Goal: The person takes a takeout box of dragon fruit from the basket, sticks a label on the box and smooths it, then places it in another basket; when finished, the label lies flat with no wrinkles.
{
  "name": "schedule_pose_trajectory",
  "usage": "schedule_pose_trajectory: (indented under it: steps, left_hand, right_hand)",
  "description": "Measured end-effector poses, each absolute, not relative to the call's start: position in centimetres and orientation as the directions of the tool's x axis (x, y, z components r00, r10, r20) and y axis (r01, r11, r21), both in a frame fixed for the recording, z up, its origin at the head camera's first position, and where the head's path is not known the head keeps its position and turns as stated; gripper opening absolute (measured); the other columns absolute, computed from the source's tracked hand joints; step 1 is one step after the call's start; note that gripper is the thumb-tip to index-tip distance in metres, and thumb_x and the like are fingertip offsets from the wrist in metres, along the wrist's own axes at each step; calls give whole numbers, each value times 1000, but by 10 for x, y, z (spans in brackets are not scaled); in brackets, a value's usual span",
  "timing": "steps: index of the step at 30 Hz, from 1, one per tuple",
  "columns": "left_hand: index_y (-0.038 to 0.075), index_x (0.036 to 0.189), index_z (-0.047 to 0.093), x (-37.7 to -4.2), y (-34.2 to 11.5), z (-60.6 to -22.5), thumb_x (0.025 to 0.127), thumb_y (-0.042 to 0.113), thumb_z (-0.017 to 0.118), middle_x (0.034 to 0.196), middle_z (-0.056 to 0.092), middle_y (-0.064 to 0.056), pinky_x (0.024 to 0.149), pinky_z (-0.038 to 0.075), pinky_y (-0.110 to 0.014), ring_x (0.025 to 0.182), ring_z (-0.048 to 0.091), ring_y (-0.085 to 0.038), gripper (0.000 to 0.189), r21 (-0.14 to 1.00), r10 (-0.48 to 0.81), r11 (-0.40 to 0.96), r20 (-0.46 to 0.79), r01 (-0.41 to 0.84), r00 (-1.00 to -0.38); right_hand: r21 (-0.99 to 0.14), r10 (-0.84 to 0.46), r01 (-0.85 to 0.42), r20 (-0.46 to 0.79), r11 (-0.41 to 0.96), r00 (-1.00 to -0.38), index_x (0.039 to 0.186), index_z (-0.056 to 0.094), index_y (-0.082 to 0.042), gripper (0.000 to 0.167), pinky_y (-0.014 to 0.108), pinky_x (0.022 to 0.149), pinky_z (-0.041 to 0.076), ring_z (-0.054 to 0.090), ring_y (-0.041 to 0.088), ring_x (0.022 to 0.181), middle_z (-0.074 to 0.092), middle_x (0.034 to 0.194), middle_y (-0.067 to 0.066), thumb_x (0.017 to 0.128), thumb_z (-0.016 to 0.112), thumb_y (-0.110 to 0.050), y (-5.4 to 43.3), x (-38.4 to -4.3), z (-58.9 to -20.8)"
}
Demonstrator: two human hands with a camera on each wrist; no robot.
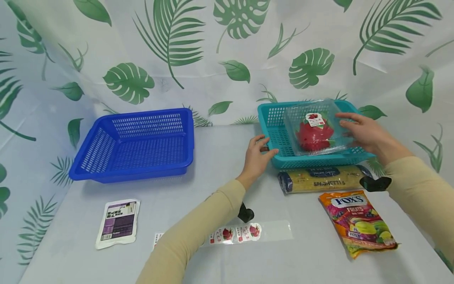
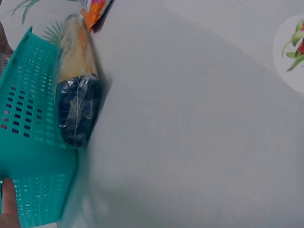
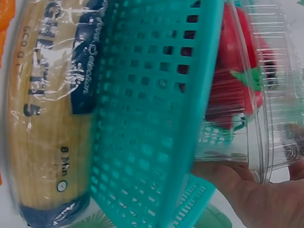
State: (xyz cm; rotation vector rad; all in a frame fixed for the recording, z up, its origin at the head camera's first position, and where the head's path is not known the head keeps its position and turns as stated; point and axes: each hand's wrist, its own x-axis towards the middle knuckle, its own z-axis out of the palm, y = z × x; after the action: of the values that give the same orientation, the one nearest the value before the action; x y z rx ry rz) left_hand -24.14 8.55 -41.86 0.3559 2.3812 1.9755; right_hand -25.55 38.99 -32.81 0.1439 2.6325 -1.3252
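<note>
A clear plastic box (image 1: 331, 144) with a red dragon fruit (image 1: 313, 136) inside sits tilted at the teal basket (image 1: 278, 161). A round label with a fruit picture is on its lid. My right hand (image 1: 369, 134) grips the box by its right side; the right wrist view shows thumb and fingers around the clear plastic (image 3: 266, 95). At the basket's left end, my left hand (image 1: 256, 157) touches the rim with its fingers spread. Only one digit of that hand (image 2: 9, 204) shows in the left wrist view, against the basket wall.
A spaghetti pack (image 1: 322, 181) lies along the teal basket's front. Nearer stand a Fox's candy bag (image 1: 360, 225) and a strip of dragon fruit stickers (image 1: 234, 234). To the left are a blue basket (image 1: 142, 171) and a white-and-purple packet (image 1: 118, 223).
</note>
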Motion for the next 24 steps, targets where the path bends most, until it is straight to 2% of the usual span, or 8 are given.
schedule_pose_trajectory:
  steps: [7,11,17,24]
  left_hand:
    - [10,141,52,-240,88,-419,93,24,69,139,46,-9,79,52,-21,112,59,-18,53,969,172,206,101,136,-980]
    - [12,142,52,-241,87,-419,93,25,68,132,52,-11,79,52,-22,111,60,-17,53,963,173,232,95,135,-980]
    - [10,142,51,-240,88,-416,93,23,68,133,53,-13,81,52,-22,113,60,-19,54,965,184,226,90,131,-979]
    - [11,142,52,-240,87,-416,93,24,69,133,52,-13,82,53,-24,113,59,-18,53,967,180,224,79,119,-981]
  right_hand:
    - [-794,-34,218,-287,568,-957,158,12,-15,68,68,103,28,18,55,138,-5,159,27,103,33,-50,393,-261,-336]
    - [-778,-74,199,-301,596,-951,158,12,-14,67,68,102,31,20,55,138,-3,159,28,104,31,-49,396,-267,-336]
    - [-721,-79,207,-341,662,-937,157,14,-9,67,60,100,41,26,55,133,8,154,34,104,37,-44,404,-274,-339]
    - [-703,-108,231,-403,673,-909,155,10,-4,65,64,102,35,28,56,131,12,150,39,106,36,-38,409,-278,-344]
